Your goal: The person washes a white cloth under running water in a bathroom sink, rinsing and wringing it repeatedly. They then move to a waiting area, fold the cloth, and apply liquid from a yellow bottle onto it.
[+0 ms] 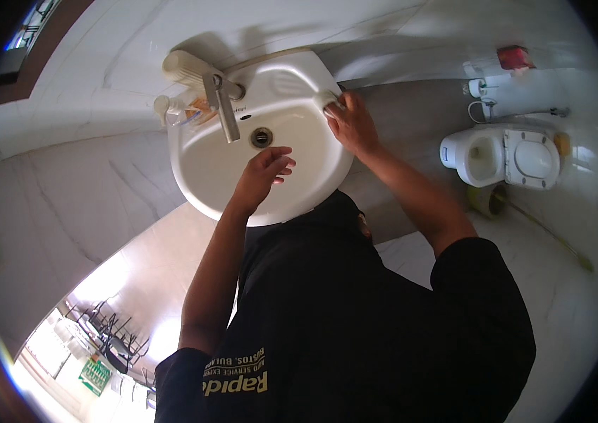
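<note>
A white washbasin (pixel 295 190) stands before me, with a metal tap (pixel 227 116) on its back left side and a round drain (pixel 261 138) in the bowl. My right hand (pixel 354 127) is at the basin's right rim, its fingers closed on a small whitish piece (pixel 326 101) pressed against the rim. Whether that is a cloth, a sponge or soap is not clear. Over the bowl, just below the drain, hovers my left hand (pixel 269 173). Its fingers are loosely bent and apart, and nothing shows in them.
A ribbed beige container (pixel 187 68) and a clear bottle with a white top (pixel 165 107) stand at the basin's back left. Off to the right are a white toilet (pixel 479 155), a bucket (pixel 487 200) and a long-handled brush (pixel 549 233). A dish rack (pixel 112 331) shows at lower left.
</note>
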{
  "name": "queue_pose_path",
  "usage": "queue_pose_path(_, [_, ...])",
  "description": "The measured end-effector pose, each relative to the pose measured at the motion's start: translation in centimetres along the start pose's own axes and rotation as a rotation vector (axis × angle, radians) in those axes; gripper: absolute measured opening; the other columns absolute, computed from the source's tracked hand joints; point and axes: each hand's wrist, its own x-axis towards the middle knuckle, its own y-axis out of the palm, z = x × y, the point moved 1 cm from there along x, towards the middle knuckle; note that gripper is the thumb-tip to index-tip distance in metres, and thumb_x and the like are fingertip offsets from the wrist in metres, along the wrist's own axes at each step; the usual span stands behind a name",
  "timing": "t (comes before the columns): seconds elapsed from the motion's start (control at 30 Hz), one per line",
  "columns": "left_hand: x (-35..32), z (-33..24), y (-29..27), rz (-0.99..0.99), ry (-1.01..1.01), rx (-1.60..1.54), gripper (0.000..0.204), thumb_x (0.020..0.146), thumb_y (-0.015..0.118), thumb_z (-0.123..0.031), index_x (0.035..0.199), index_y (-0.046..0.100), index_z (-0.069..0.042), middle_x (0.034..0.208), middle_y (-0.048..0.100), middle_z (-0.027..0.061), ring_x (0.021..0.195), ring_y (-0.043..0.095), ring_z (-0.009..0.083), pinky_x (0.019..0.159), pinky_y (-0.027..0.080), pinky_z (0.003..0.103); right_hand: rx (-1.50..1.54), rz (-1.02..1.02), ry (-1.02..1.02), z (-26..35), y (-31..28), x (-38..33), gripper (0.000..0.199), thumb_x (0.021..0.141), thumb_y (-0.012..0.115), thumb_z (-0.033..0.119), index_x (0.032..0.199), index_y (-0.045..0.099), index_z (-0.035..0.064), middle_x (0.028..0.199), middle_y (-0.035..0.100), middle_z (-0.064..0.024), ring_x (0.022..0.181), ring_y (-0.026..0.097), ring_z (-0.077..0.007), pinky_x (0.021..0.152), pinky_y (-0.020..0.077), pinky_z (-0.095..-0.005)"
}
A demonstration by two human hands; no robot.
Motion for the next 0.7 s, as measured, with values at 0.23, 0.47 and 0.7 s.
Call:
queue_pose_path(0.23, [-2.9, 3.3, -6.1, 0.117, 0.070, 0.005, 0.035, 0.103, 0.056, -0.026, 0.133, 0.058, -0.007, 0.110, 0.069, 0.0031, 0.098, 0.063, 0.0130, 0.087, 0.050, 0.030, -0.280, 0.134, 0.429, 10.0, 0.3, -10.5, 0.025, 0.089, 0.068, 0.020, 0.113, 0.061, 0.0156, 0.096, 0.057, -0.0157, 0.081, 0.065, -0.0373, 0.069, 0.0569, -0.0471])
queue_pose_path(0.47, [-8.6, 7.4, -14.1, 0.096, 0.087, -0.057, 0.035, 0.103, 0.055, -0.025, 0.132, 0.059, -0.006, 0.110, 0.069, 0.0040, 0.098, 0.062, 0.0128, 0.087, 0.050, 0.029, -0.146, 0.399, 0.604, 24.7, 5.6, -14.6, 0.036, 0.097, 0.053, 0.023, 0.121, 0.055, -0.0030, 0.079, 0.069, -0.0228, 0.070, 0.070, -0.0392, 0.063, 0.0568, -0.0512])
queue_pose_path(0.7, [-9.4, 8.8, -16.2, 0.125, 0.321, -0.029, 0.034, 0.101, 0.056, -0.021, 0.129, 0.060, -0.003, 0.109, 0.069, 0.0050, 0.099, 0.064, 0.0140, 0.087, 0.050, 0.030, 0.592, 0.514, 0.306, 32.7, 16.3, -5.4, 0.027, 0.087, 0.059, 0.026, 0.101, 0.064, 0.0023, 0.090, 0.071, -0.0211, 0.083, 0.071, -0.0371, 0.072, 0.0560, -0.0496])
